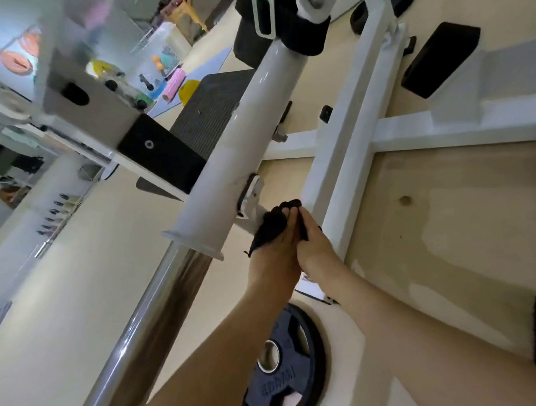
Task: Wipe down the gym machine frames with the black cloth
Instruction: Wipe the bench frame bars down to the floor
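Down-left of the white tube [237,137], the chrome bar [149,322] stuck out of the tube's flanged end. Just right of that end was the black cloth [269,228], bunched up close by a small metal bracket [251,194] on the tube's side. The left hand [271,254] had its fingers curled into the cloth, gripping the bulk of it. Pressed alongside, the right hand [315,243] pinched a fold of the same cloth in closed fingers — both hands tight, touching each other. Further right of the tube ran the square white frame beam [344,157], just beside the right hand. Well below the tube's end, right of the bar, a dark weight plate [284,363] lay flat on the floor.
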Demonstrator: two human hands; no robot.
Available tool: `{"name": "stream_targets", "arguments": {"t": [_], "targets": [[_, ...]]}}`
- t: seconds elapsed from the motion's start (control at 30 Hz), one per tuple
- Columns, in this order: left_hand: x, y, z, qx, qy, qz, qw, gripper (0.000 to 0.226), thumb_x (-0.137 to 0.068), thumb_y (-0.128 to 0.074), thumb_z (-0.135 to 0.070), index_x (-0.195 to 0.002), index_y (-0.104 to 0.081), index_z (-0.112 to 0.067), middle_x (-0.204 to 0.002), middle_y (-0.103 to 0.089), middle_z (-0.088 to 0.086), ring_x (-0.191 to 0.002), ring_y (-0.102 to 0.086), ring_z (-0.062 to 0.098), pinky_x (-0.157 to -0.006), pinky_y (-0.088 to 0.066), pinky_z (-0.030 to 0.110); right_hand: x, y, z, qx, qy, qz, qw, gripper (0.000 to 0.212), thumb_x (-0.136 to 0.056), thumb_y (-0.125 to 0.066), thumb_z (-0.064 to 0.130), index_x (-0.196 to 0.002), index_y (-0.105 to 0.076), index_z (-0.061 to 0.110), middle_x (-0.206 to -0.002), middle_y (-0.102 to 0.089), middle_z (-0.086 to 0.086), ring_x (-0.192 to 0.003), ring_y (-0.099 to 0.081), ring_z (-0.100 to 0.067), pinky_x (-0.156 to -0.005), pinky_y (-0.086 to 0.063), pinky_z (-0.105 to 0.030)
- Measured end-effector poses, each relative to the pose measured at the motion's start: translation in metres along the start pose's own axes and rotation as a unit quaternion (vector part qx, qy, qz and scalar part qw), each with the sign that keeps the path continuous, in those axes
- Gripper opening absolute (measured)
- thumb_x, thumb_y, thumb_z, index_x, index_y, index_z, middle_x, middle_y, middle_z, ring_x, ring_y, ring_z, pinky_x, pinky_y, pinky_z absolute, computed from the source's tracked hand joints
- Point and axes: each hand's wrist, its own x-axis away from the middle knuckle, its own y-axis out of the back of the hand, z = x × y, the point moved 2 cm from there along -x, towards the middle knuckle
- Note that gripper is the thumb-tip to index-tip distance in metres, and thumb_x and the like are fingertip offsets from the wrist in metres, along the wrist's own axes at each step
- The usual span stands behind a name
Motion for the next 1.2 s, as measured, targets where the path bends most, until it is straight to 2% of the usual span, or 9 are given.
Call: {"name": "stream_targets", "arguments": {"t": [0.07, 0.2, 0.53, 0.7, 0.8, 0.97, 1.07, 1.13, 1.2], "targets": [[-0.019, -0.009, -0.014, -0.038, -0.052, -0.001, 0.998, 0.081, -0.095, -0.044, -0.021, -0.150, 0.011, 0.000, -0.158, 0.005, 0.022, -0.147, 0.003, 0.032, -0.120, -0.007, 0.046, 0.006, 0.013, -0.020, -0.006, -0.014, 0.016, 1.000, 0.076, -0.090, -0.033, -0.003, -0.149, -0.019, 0.044, -0.152, -0.034, 0.002, -0.133, -0.041, -0.018, -0.107, -0.042, -0.039], [-0.052, -0.028, -0.045, -0.030, -0.061, -0.005, 0.998, 0.075, -0.098, -0.035, -0.029, -0.148, 0.012, 0.001, -0.155, 0.010, 0.029, -0.144, -0.006, 0.041, -0.115, -0.017, 0.049, 0.019, 0.043, -0.060, -0.015, -0.034, 0.037, 0.999, 0.070, -0.094, -0.040, -0.001, -0.132, -0.026, 0.056, -0.141, -0.038, 0.009, -0.110, -0.044, 0.010, -0.075, -0.044, -0.006], [-0.079, -0.024, -0.056, -0.013, -0.063, 0.010, 0.998, 0.074, -0.098, -0.038, -0.035, -0.152, 0.006, -0.012, -0.157, 0.022, 0.017, -0.142, 0.018, 0.043, -0.115, -0.009, 0.056, -0.010, 0.082, -0.066, -0.063, -0.084, -0.029, 0.994, 0.069, -0.095, -0.046, 0.014, -0.152, -0.014, 0.036, -0.158, -0.020, 0.004, -0.140, -0.030, -0.016, -0.113, -0.033, -0.043], [-0.007, -0.048, -0.067, -0.092, -0.198, 0.103, 0.970, 0.065, -0.101, -0.030, -0.033, -0.152, 0.003, -0.007, -0.159, 0.011, 0.015, -0.145, 0.015, 0.034, -0.115, 0.012, 0.047, 0.001, 0.054, -0.061, -0.059, -0.099, 0.032, 0.993, 0.061, -0.092, -0.040, 0.002, -0.139, -0.042, 0.040, -0.148, -0.042, -0.004, -0.118, -0.051, -0.016, -0.103, -0.042, -0.036], [-0.025, -0.062, -0.080, -0.083, -0.217, 0.081, 0.969, 0.065, -0.102, -0.028, -0.032, -0.152, 0.005, -0.006, -0.160, 0.009, 0.015, -0.146, 0.012, 0.034, -0.115, 0.012, 0.047, 0.007, 0.043, -0.078, -0.025, -0.116, 0.064, 0.991, 0.067, -0.092, -0.040, -0.001, -0.151, -0.025, 0.028, -0.157, -0.026, -0.002, -0.138, -0.033, -0.022, -0.112, -0.034, -0.039], [-0.065, -0.075, -0.105, -0.016, -0.188, 0.077, 0.979, 0.063, -0.103, -0.022, -0.034, -0.152, 0.004, -0.005, -0.159, 0.011, 0.016, -0.147, 0.006, 0.031, -0.118, 0.001, 0.043, 0.019, 0.082, -0.111, 0.032, -0.151, 0.060, 0.986, 0.058, -0.094, -0.041, 0.000, -0.138, -0.036, 0.038, -0.106, -0.060, 0.016, -0.079, -0.057, 0.010, -0.059, -0.041, -0.004], [-0.082, -0.080, -0.116, 0.029, -0.156, 0.072, 0.985, 0.063, -0.103, -0.024, -0.032, -0.151, 0.006, -0.006, -0.158, 0.017, 0.018, -0.147, 0.008, 0.033, -0.118, 0.001, 0.045, 0.023, 0.103, -0.123, 0.073, -0.139, 0.050, 0.986, 0.057, -0.096, -0.043, 0.000, -0.140, -0.032, 0.034, -0.107, -0.044, 0.033, -0.088, -0.051, 0.020, -0.079, -0.042, -0.001], [-0.110, -0.074, -0.118, 0.115, -0.123, 0.067, 0.983, 0.065, -0.102, -0.030, -0.025, -0.152, 0.009, -0.009, -0.157, 0.021, 0.017, -0.147, 0.007, 0.034, -0.117, -0.006, 0.049, 0.024, 0.115, -0.121, 0.121, -0.143, 0.046, 0.981, 0.059, -0.097, -0.044, 0.008, -0.149, -0.026, 0.028, -0.139, -0.037, 0.020, -0.124, -0.041, 0.001, -0.107, -0.036, -0.019], [-0.142, -0.065, -0.109, 0.240, -0.052, 0.094, 0.965, 0.065, -0.102, -0.032, -0.022, -0.153, 0.009, -0.018, -0.158, 0.020, 0.015, -0.147, 0.006, 0.034, -0.117, -0.011, 0.050, 0.018, 0.129, -0.119, 0.178, -0.144, 0.044, 0.973, 0.061, -0.096, -0.044, 0.010, -0.151, -0.022, 0.026, -0.153, -0.028, 0.006, -0.135, -0.036, -0.014, -0.108, -0.036, -0.025]]}}
